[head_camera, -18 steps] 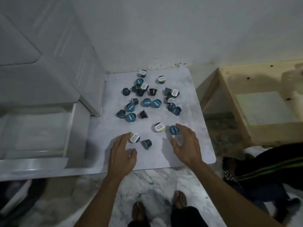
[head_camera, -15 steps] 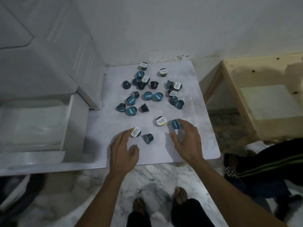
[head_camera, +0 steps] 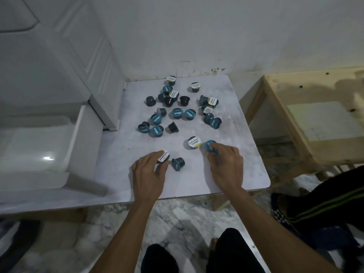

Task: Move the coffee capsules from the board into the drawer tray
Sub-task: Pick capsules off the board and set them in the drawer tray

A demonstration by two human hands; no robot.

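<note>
Several dark coffee capsules with blue or white lids lie scattered on a pale marble-patterned board (head_camera: 226, 174). My left hand (head_camera: 148, 177) pinches a white-lidded capsule (head_camera: 163, 156) near the board's front. My right hand (head_camera: 225, 165) curls its fingers round a blue-lidded capsule (head_camera: 209, 146). Between the hands a dark capsule (head_camera: 178, 164) lies on its side, and another white-lidded capsule (head_camera: 194, 142) stands just left of my right hand. The white drawer tray (head_camera: 39, 146) is open at the left.
A white cabinet (head_camera: 74, 56) rises behind the tray at the left. A bare wooden frame (head_camera: 295, 119) stands right of the board. Dark striped cloth (head_camera: 325, 203) lies at the lower right. My feet stand on marble floor (head_camera: 177, 223) below the board's front edge.
Both hands have closed in on their capsules: the left fingers now pinch the white-lidded one and the right fingers curl round the blue-lidded one. The camera has tilted slightly.
</note>
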